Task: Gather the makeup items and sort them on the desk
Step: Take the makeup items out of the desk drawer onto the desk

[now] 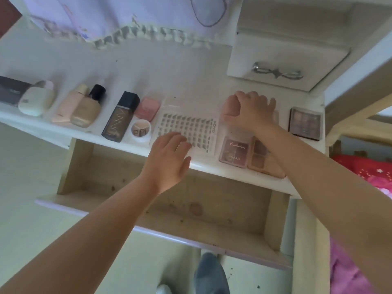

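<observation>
"UNNY" bottle (pixel 119 117) stands centre-left; left hand (pixel 167 160) lies flat, fingers apart, on the lash tray (pixel 186 130); right hand (pixel 249 111), curled, perhaps grips a clear case.

A white desk (pixel 63 66) fills the upper frame, with a pulled-out wooden drawer (pixel 191 200) below centre. Upper right sits a small white drawer front (pixel 282 60) with a silver bow handle (pixel 277 71). Pale floor (pixel 27 162) lies at left; pink bedding (pixel 364 172) shows at right.
</observation>
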A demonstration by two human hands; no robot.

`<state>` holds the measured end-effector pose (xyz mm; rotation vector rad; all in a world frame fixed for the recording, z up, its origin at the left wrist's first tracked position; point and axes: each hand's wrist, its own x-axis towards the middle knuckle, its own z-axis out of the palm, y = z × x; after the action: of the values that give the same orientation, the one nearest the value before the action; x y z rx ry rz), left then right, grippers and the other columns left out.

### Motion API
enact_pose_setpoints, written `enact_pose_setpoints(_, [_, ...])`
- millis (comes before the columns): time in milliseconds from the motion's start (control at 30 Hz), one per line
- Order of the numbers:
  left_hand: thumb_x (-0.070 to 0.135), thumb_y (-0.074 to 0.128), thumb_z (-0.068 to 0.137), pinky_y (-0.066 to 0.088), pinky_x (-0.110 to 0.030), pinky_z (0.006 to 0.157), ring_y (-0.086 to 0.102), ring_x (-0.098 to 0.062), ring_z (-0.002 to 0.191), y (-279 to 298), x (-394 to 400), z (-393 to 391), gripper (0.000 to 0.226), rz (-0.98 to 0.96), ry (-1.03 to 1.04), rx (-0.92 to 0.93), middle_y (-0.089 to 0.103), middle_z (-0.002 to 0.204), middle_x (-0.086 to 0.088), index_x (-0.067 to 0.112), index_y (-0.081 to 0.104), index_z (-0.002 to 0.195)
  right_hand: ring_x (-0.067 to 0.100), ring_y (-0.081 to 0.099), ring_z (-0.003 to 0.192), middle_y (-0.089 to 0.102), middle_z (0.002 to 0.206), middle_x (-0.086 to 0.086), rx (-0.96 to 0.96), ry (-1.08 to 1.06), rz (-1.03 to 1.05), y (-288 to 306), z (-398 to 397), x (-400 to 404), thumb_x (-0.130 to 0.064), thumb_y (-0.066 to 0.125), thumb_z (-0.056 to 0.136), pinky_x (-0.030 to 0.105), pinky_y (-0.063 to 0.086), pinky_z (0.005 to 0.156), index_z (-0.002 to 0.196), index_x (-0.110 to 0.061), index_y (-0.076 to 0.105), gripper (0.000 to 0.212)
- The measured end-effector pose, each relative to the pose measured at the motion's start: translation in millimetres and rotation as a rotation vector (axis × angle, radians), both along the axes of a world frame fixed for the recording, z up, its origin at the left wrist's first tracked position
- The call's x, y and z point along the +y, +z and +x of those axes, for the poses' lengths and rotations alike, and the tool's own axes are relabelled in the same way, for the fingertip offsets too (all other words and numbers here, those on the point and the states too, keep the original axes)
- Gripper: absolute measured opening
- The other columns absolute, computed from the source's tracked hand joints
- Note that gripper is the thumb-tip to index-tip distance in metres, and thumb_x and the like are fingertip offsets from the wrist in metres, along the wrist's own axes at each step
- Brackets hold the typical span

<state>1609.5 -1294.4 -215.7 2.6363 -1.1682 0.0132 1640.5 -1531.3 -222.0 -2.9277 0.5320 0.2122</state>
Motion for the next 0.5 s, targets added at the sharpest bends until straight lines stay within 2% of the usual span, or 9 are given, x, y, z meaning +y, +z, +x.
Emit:
enact_pose_setpoints(100, [0.008,0.068,0.068,0.052,-0.048,0.079,0.064,-0.039,0.092,-6,22,-9,0.022,0.058,-0.082,-0.015,0.068,0.093,-0.02,-0.003,0.066,0.086,0.035,0.022,0.134,0.024,0.147,0.012,0.055,0.006,0.023,0,-7,2,-0.057,0.051,0.079,0.06,0.004,0.108,0.142,-0.023,0.02,0.078])
enact_pose_setpoints(167, [0.013,0.069,0.069,0.052,-0.049,0.078,0.064,-0.04,0.093,-10,39,-20,0.023,0.102,-0.118,-0.018,0.067,0.095,-0.022,-0.002,0.066,0.087,0.031,0.018,0.137,0.021,0.15,0.011,-0.028,-0.037,0.07,3,-20,7,-0.048,0.049,0.085,0.057,0.007,0.111,0.142,-0.02,0.022,0.069])
enact_pose_setpoints(267, [0.036,0.059,0.076,0.052,-0.05,0.078,0.063,-0.041,0.096,-13,70,-38,0.042,0.221,-0.167,-0.014,0.066,0.099,-0.023,-0.003,0.067,0.091,0.033,0.037,0.126,0.043,0.135,0.018,-0.393,-0.024,0.179,10,-72,35,-0.028,0.051,0.087,0.047,0.025,0.107,0.125,-0.004,0.048,0.046])
enact_pose_setpoints(333, [0.044,0.074,0.065,0.051,-0.053,0.079,0.061,-0.043,0.097,-18,95,-52,0.057,0.292,-0.208,0.024,0.065,0.101,-0.026,-0.005,0.067,0.094,0.037,0.054,0.106,0.059,0.111,0.022,-0.605,0.114,0.214,11,-129,71,-0.022,0.052,0.083,0.045,0.04,0.093,0.106,0.003,0.06,0.035])
enact_pose_setpoints(367, [0.043,0.081,0.057,0.052,-0.053,0.078,0.062,-0.044,0.095,-22,107,-60,0.061,0.344,-0.228,0.075,0.065,0.1,-0.026,-0.005,0.067,0.093,0.036,0.06,0.095,0.063,0.1,0.021,-0.636,0.218,0.197,7,-161,92,-0.023,0.054,0.081,0.044,0.045,0.086,0.099,0.004,0.063,0.034])
enact_pose_setpoints(433, [0.031,0.09,0.044,0.055,-0.046,0.065,0.067,-0.038,0.078,-29,128,-76,0.054,0.451,-0.279,0.134,0.069,0.085,-0.02,0.001,0.07,0.083,0.032,0.065,0.08,0.068,0.087,0.018,-0.519,0.409,0.14,-15,-219,126,-0.029,0.067,0.074,0.041,0.052,0.076,0.094,0.003,0.066,0.037])
enact_pose_setpoints(500, [0.01,0.092,0.034,0.052,-0.03,0.048,0.063,-0.027,0.052,-34,143,-82,0.039,0.479,-0.272,0.108,0.064,0.061,-0.01,0.007,0.068,0.064,0.034,0.067,0.072,0.068,0.082,0.02,-0.234,0.428,0.168,-36,-251,139,-0.026,0.079,0.066,0.041,0.054,0.064,0.096,0.004,0.067,0.044])
